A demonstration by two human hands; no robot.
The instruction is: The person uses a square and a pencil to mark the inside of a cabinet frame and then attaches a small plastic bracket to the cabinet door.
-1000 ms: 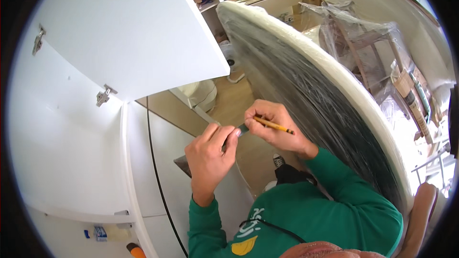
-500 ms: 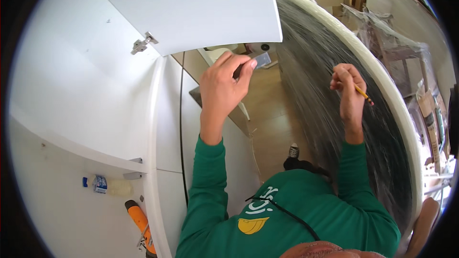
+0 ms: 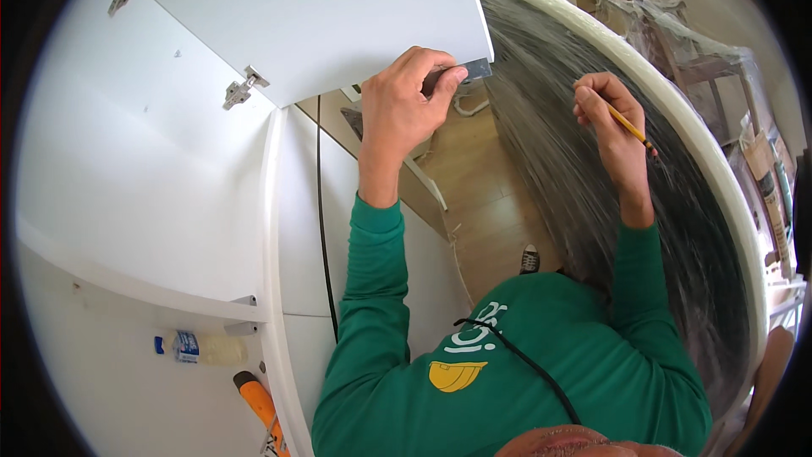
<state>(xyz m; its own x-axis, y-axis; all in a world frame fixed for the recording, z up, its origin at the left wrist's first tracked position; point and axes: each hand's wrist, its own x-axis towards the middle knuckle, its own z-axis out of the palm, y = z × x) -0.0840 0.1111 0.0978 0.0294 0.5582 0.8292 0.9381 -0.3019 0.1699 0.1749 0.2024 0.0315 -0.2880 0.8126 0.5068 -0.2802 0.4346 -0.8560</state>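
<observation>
Head view: left hand [image 3: 404, 110] grip clamped on small grey metal piece [image 3: 463, 73], pressed against lower edge of white cabinet door [image 3: 338, 8]. Right hand [image 3: 611, 123] grip pinched around yellow pencil [image 3: 628, 125], over wrapped dark panel [image 3: 592, 161].

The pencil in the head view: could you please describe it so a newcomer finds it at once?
Start at the big dark wrapped panel with the white rim, on the right. The right hand rests against it, gripping the pencil: thin, yellow, the only slender stick there.
</observation>
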